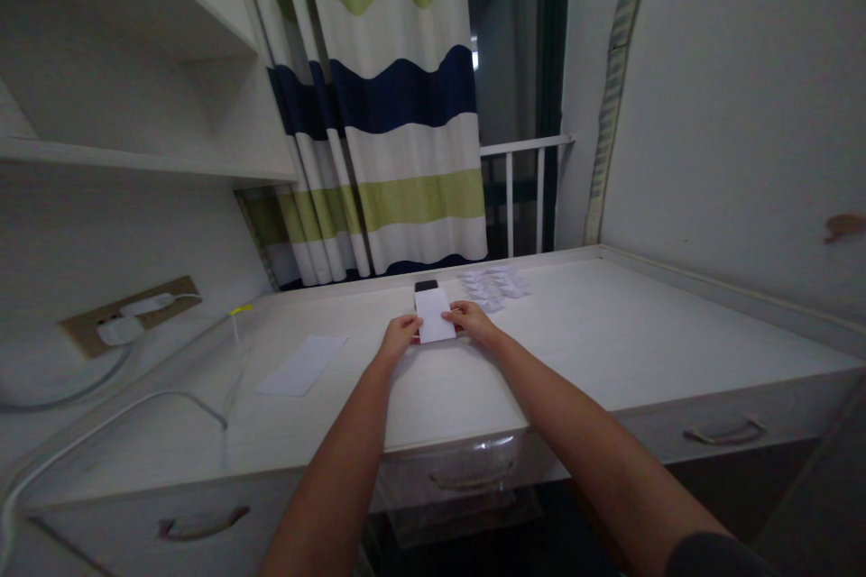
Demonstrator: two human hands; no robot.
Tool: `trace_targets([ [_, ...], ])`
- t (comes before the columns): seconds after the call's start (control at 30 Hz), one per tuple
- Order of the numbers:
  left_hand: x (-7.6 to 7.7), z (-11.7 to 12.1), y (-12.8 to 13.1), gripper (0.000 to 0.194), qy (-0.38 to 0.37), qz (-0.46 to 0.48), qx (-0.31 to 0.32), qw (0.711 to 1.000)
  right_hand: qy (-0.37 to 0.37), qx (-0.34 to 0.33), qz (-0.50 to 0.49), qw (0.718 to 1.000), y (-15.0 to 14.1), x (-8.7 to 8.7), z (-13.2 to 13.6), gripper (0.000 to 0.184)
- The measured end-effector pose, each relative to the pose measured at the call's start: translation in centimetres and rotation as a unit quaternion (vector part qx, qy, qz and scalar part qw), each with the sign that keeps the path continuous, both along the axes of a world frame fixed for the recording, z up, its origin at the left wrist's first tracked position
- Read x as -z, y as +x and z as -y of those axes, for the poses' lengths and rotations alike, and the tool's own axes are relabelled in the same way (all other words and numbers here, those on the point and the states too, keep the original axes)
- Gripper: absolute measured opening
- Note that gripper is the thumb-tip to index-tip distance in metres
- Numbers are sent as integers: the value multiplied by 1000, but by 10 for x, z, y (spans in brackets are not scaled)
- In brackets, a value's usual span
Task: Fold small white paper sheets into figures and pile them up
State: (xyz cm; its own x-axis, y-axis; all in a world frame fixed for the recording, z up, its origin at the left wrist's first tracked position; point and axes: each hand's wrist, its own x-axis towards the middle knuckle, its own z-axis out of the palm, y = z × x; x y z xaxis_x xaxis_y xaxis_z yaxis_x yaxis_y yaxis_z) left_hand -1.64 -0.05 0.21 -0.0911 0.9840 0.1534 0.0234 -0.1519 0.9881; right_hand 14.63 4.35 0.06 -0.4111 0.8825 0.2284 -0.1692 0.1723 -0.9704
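Note:
Both my arms reach forward over a white desk (582, 352). My left hand (399, 335) and my right hand (471, 321) pinch the two sides of a small white paper sheet (435, 315), holding it just above the desk top. A dark, flat object (426, 286) lies right behind the sheet, partly hidden by it. The fingers of both hands are closed on the sheet's edges.
A pile of small white paper pieces (492, 285) lies behind my right hand. Another white sheet (301, 365) lies flat to the left. A wall socket with plugs (128, 315) and white cables (169, 401) are at the left. Drawers with handles (723, 433) run along the desk's front. A striped curtain (392, 108) hangs behind.

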Motion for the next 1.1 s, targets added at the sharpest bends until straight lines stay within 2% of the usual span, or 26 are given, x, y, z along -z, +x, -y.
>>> trace_targets([
  [0.43, -2, 1, 1, 24, 4, -13, -22, 1000, -4, 6, 2, 1000, 0, 1, -1, 28],
  [0.67, -2, 0, 1, 19, 7, -23, -32, 999, -6, 16, 10, 1000, 1, -2, 2, 23],
  [0.87, -2, -1, -2, 14, 47, -25, -67, 996, -25, 24, 16, 999, 0, -5, 7, 17],
  [1.0, -2, -3, -5, 12, 79, -67, -83, 991, -17, 19, 13, 1000, 1, -7, 8, 15],
  [1.1, -1, -5, -5, 12, 75, -61, -80, 992, -11, 19, 11, 1000, 1, -7, 8, 15],
])
